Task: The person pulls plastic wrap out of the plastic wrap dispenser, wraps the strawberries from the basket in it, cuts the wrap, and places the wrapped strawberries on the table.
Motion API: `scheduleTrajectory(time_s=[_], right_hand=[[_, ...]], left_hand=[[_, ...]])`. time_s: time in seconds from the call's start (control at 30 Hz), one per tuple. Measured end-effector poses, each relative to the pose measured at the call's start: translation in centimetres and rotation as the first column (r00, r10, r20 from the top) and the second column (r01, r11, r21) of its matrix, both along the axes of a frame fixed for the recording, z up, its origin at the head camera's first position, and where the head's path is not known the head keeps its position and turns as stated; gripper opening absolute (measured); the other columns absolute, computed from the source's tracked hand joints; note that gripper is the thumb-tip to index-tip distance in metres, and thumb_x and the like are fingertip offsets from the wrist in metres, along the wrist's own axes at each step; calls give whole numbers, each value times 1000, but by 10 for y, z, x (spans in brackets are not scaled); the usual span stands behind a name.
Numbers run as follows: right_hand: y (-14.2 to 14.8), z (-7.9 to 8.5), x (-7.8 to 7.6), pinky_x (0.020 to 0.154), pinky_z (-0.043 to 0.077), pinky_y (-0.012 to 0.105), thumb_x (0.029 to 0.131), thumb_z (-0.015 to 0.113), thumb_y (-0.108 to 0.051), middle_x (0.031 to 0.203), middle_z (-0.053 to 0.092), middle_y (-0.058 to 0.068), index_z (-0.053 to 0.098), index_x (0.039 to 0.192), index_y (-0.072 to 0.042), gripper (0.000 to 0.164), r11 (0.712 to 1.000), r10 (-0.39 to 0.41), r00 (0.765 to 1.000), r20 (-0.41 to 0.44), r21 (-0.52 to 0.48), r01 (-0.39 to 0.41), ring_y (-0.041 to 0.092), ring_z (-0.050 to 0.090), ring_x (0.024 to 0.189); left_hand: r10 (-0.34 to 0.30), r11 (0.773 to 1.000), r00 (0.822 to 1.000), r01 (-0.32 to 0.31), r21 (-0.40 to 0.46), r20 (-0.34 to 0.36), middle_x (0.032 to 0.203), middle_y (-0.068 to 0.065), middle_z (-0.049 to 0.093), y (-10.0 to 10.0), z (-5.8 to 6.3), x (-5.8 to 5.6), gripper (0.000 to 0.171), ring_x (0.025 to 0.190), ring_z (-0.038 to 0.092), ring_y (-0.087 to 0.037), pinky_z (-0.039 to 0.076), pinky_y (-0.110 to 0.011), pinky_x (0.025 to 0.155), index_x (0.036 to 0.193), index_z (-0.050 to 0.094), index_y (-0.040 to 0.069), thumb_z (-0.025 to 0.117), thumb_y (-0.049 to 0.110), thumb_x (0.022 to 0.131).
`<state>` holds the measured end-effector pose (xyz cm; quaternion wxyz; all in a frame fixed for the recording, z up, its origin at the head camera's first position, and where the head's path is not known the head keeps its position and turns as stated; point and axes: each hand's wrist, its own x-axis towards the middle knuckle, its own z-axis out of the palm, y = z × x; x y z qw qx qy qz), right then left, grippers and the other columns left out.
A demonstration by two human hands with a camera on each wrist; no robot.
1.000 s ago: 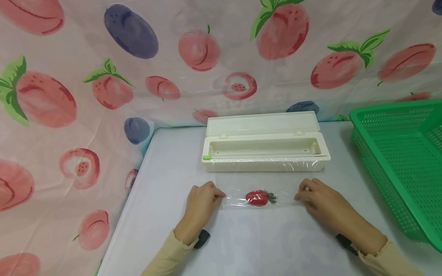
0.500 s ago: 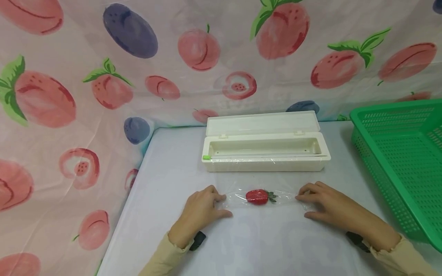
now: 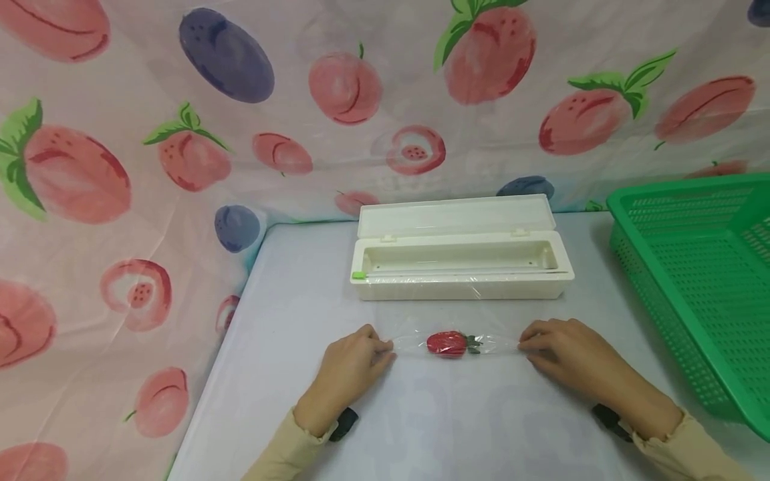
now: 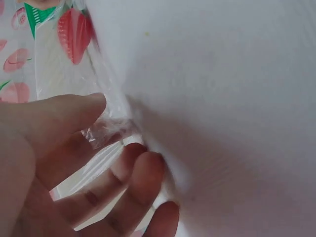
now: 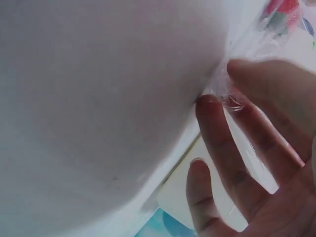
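A red strawberry point(image 3: 447, 343) with green leaves lies wrapped in clear plastic film point(image 3: 415, 343) at the middle of the table. My left hand point(image 3: 351, 364) pinches the film's left end between thumb and fingers; the left wrist view shows the bunched film point(image 4: 106, 129) there. At the other end, my right hand point(image 3: 571, 351) pinches the film beside the green leaves. Gathered film point(image 5: 229, 94) shows between thumb and fingers in the right wrist view. Between the hands the film is drawn into a narrow strip around the strawberry.
Behind the hands stands a long white cling film box point(image 3: 460, 287), its lid point(image 3: 457, 217) raised and a green slider point(image 3: 359, 275) at its left end. A green plastic basket point(image 3: 662, 287) is at the right. Fruit-patterned cloth point(image 3: 337, 153) hangs behind the white table point(image 3: 289, 280).
Half a second ago both thumbs were spread from the fingers; now they close in on the film ends. The film between the hands has become narrower, and the strawberry stays about where it was.
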<state>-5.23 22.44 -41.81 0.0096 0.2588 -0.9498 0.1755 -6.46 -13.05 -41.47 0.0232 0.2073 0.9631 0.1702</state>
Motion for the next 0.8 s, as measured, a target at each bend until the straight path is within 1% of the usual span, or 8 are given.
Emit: scheduleTrajectory(time_s=[0.1,0.23,0.37,0.5,0.57,0.7,0.8], right_hand=[[-2,0,1,76,54,46,76,82,-6,96,72,-6,79,85,-17,14,1000,-19,1000,-4,-10,19,21,69,87],[-3,-1,2,79,56,46,79,80,-5,97,73,-3,77,89,-14,14,999,-30,1000,-3,-15,30,23,69,91],[-2,-1,2,79,56,45,85,75,-5,94,73,-3,74,93,-15,12,999,-40,999,-7,-27,39,21,69,89],[0,-1,2,76,56,42,91,69,-10,91,71,-8,71,95,-17,8,995,-82,996,31,-52,83,16,68,85],[0,0,1,74,55,39,95,66,-12,88,69,-11,68,96,-18,6,992,-104,994,46,-73,107,11,65,82],[1,1,-1,67,51,33,100,59,-14,83,63,-13,62,99,-15,2,987,-116,992,54,-109,121,4,56,75],[2,0,-2,61,48,30,102,55,-13,79,59,-11,57,101,-10,3,985,-117,992,49,-120,122,2,51,71]], left_hand=[[4,1000,1000,-5,-19,-16,80,4,63,-2,1,0,17,61,55,-8,40,-20,51,100,81,13,76,25,88],[12,1000,1000,-12,-12,-11,78,5,62,-3,3,-1,14,62,57,-9,42,-22,52,93,82,14,74,26,90],[11,1000,999,-11,6,31,79,6,62,-4,4,-3,18,63,55,-7,43,-23,54,88,81,13,70,26,93],[6,1000,997,-7,18,81,80,6,61,-6,5,-6,18,64,50,-5,42,-23,56,91,80,12,68,26,94],[1,1000,996,-3,22,94,80,6,61,-7,4,-7,18,65,50,-5,42,-23,57,92,80,13,68,26,95],[-7,999,993,3,37,121,78,7,60,-9,2,-11,18,65,50,-5,43,-24,58,92,79,13,67,25,96],[-4,999,989,-3,50,145,74,8,58,-8,2,-16,20,63,49,-6,43,-24,58,88,78,14,65,27,97]])
